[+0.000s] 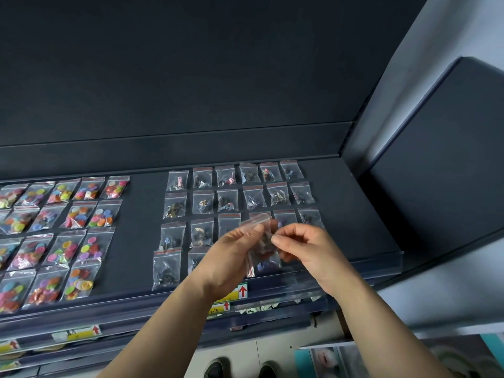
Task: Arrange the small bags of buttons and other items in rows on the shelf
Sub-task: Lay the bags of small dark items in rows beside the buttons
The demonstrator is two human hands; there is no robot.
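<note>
Clear bags [268, 261] holding dark bits, pinched by left hand [231, 257], right hand [308, 246].

A shop's sewing-supplies display: dark tiered shelves [141, 236] fronted by clear label rails [341, 276]; yellow tags with red arrows [241, 291] clipped along them; zip bags of coloured buttons [79, 214] and zip bags of metal fittings [203, 201] in rows.

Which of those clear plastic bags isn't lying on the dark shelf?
The small clear bag of dark pieces, pinched between the left hand and right hand; it alone is off the dark shelf.
</note>
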